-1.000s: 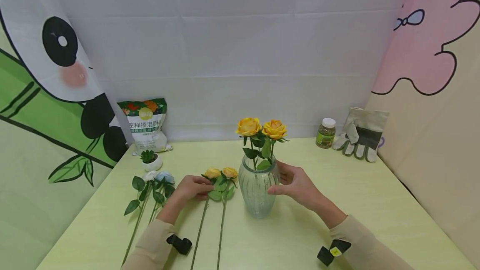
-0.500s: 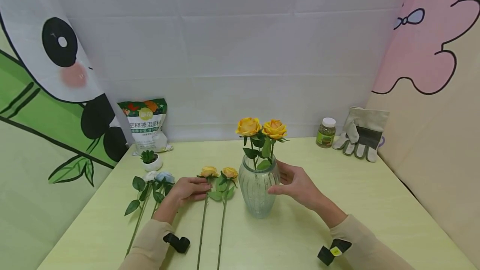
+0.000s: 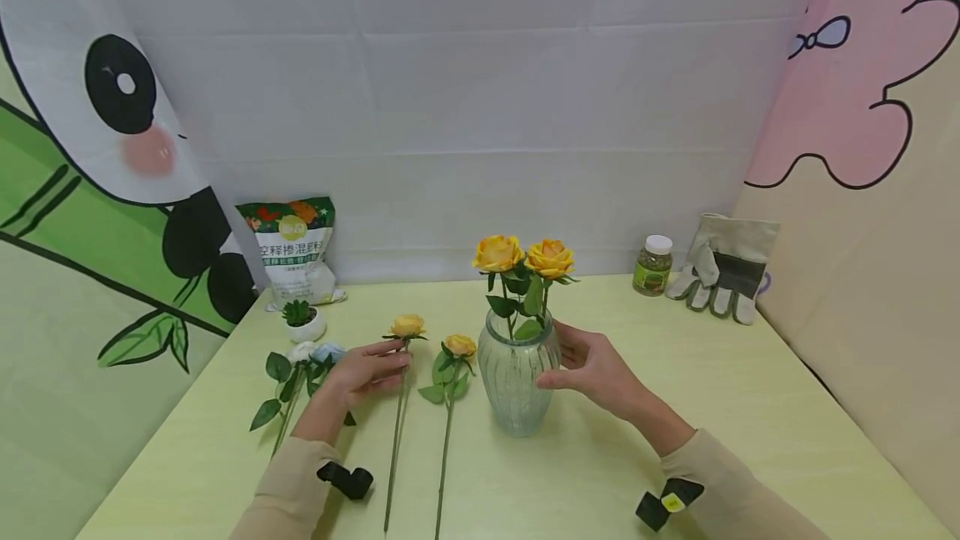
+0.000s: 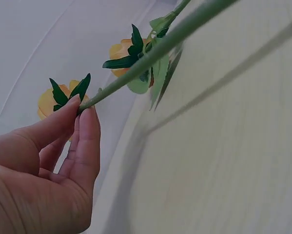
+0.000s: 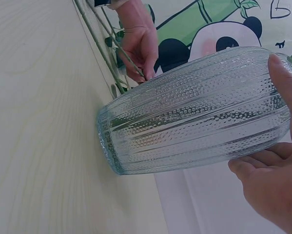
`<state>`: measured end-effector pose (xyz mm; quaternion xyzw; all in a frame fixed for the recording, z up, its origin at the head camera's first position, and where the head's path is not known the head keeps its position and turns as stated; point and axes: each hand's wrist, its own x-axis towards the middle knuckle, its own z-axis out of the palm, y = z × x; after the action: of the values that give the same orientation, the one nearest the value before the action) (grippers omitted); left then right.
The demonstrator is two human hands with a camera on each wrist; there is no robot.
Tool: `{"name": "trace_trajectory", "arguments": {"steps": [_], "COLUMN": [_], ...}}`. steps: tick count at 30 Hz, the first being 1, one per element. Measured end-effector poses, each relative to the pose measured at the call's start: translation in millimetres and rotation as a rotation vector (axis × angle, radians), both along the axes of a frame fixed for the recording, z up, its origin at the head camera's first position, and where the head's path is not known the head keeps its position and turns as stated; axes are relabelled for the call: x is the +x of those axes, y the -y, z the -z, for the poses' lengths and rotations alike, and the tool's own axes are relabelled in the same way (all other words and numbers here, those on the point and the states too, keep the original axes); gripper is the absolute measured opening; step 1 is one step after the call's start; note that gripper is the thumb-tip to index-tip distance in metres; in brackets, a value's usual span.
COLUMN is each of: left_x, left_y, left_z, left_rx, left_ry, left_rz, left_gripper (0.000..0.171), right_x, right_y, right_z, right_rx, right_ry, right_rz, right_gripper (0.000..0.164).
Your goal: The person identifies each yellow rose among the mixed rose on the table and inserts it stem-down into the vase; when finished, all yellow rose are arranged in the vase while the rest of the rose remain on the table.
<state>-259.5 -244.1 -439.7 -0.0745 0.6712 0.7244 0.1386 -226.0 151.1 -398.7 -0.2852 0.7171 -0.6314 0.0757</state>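
Observation:
My left hand (image 3: pixel 367 372) pinches the stem of a yellow rose (image 3: pixel 408 326) just below its bloom. In the left wrist view the thumb and fingertips meet on the green stem (image 4: pixel 150 58), and the flower head (image 4: pixel 47 103) sits beyond them. A second yellow rose (image 3: pixel 459 346) with pale green leaves lies to the right of it on the table. My right hand (image 3: pixel 596 369) holds the ribbed glass vase (image 3: pixel 517 386) from its right side, thumb in front. Two yellow roses (image 3: pixel 549 259) stand upright in the vase, which rests on the table.
White and blue flowers (image 3: pixel 327 352) lie to the left, partly behind my left hand. Further back stand a small potted succulent (image 3: pixel 302 323), a printed bag (image 3: pixel 295 252), and a lidded jar (image 3: pixel 651 267). Work gloves (image 3: pixel 723 269) lean at the back right.
My left hand has drawn the yellow rose leftward and slightly up, away from the rose beside it. The right hand and vase have stayed put.

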Motion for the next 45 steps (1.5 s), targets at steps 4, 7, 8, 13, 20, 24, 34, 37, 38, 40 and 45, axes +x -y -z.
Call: {"name": "trace_trajectory", "arguments": {"steps": [4,7,8,13,20,24,34,37,38,40,45], "left_x": [-0.8,-1.5,-1.5,0.0,8.1,14.7,35.7,38.7,39.1,38.9,36.7], "left_y": [0.9,2.0,2.2,4.8,7.2,2.2,-21.5,-25.2,-25.9,-26.4,-25.8], "left_z": [-4.9,-7.8,-9.0,-20.4,-50.6,-68.4,-105.0,-112.1,-114.1,-117.2,-124.3], "left_rx": [0.067,0.118,0.134,0.223,0.408,0.520,0.714,0.789,0.821,0.905,1.132], "left_ry": [0.014,0.037,0.045,0.053,0.062,0.047,-0.188,-0.252,-0.268,-0.293,-0.341], "left_rz": [-0.014,-0.021,-0.027,-0.022,-0.074,-0.112,-0.149,-0.168,-0.168,-0.148,-0.020], "left_gripper": [0.063,0.066,0.066,0.068,0.051,0.034,0.023,0.022,0.022,0.024,0.031], "right_x": [0.1,0.0,-0.1,-0.7,-1.7,-1.3,-0.9,-1.4,-1.5,-1.5,-0.5], "right_y": [0.0,0.0,0.0,0.2,0.0,0.1,-0.6,-0.4,-0.2,-0.3,-0.6], "right_z": [-0.3,0.3,0.5,0.4,1.0,1.1,0.3,0.7,0.8,1.0,0.4], "right_rx": [-0.004,-0.005,-0.003,0.000,0.003,0.001,0.016,0.011,0.008,-0.002,-0.012], "right_ry": [0.010,0.010,0.009,0.012,-0.002,0.008,0.004,0.002,0.001,0.001,-0.004], "right_rz": [0.000,0.000,0.001,0.009,0.001,0.002,0.015,0.011,0.009,0.003,-0.006], "right_gripper": [0.089,0.090,0.090,0.088,0.087,0.087,0.089,0.088,0.088,0.088,0.088]}}
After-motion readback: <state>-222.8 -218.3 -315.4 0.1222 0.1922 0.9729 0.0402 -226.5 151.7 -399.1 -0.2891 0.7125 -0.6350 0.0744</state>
